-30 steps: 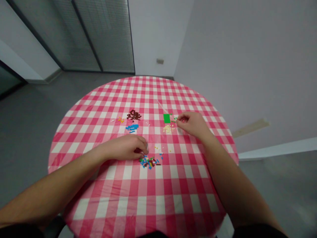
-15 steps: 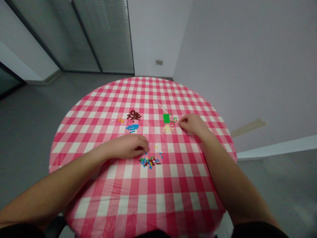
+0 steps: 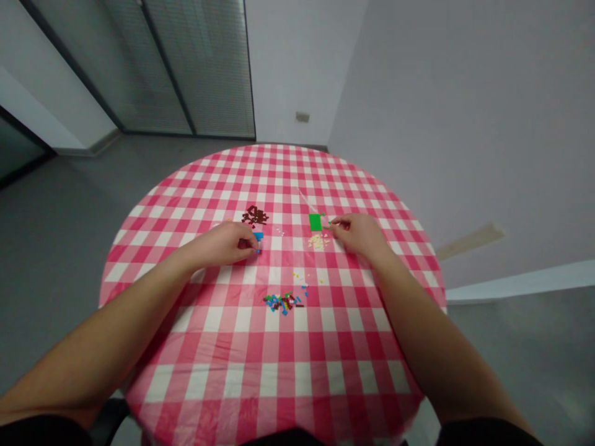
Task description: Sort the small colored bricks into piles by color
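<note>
My left hand (image 3: 227,243) is pinched on a small blue brick (image 3: 259,251) at the near side of the blue pile (image 3: 259,236), covering most of that pile. On the right, my right hand (image 3: 356,231) has its fingertips together beside the small green pieces (image 3: 326,225), just right of the green plate (image 3: 315,222); what the fingertips hold, if anything, is too small to make out. Cream pieces (image 3: 317,242) lie just left of and below this hand. Nearer to me is a mixed heap of blue, brown and green bricks (image 3: 282,302).
Brown bricks (image 3: 255,215) form a pile beyond my left hand. A few yellow bits (image 3: 296,275) are scattered above the mixed heap. A red and white checked cloth (image 3: 288,347) covers the round table. A wall (image 3: 465,124) stands at the right.
My left hand has moved left and away from me, from the mixed heap to the blue pile. My right hand has shifted slightly left toward the green pieces.
</note>
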A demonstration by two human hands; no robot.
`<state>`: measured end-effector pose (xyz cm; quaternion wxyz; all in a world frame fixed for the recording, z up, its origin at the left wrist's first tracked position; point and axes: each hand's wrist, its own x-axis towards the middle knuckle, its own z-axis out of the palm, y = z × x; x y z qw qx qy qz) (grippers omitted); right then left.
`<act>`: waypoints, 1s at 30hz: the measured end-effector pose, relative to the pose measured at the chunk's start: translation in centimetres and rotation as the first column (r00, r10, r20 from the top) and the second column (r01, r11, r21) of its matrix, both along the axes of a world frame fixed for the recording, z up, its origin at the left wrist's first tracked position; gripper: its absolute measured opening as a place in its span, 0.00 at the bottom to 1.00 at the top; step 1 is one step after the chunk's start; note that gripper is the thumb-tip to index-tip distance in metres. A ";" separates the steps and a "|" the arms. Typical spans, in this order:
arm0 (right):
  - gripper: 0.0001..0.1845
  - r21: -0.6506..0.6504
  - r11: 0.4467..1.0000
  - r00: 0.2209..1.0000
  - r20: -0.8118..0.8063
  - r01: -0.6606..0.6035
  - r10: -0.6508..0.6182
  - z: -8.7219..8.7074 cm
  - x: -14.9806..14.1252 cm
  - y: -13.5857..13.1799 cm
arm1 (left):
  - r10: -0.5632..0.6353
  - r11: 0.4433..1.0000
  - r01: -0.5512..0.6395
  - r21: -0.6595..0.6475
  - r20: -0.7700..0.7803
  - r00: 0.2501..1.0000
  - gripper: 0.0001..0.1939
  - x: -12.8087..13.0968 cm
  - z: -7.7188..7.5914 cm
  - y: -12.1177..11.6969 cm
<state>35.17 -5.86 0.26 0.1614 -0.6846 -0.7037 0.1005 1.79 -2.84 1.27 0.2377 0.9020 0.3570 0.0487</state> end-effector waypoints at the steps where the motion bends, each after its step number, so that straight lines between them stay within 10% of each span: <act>1: 0.14 0.008 0.998 0.997 -0.026 -0.068 0.068 0.1 -0.4 -0.3 | -0.002 1.000 0.002 0.009 -0.017 1.000 0.10 0.1 -0.1 0.0; 10: 0.08 -0.082 0.750 0.749 -0.187 -0.657 0.635 0.3 -5.8 -3.1 | 0.034 0.998 -0.028 0.059 -0.109 0.993 0.09 0.7 -0.3 -0.4; 30: 0.08 -0.175 0.743 0.757 -0.025 -0.646 0.652 -0.3 -7.2 -4.0 | 0.190 0.976 -0.189 0.110 0.001 0.982 0.12 0.7 -1.2 -0.3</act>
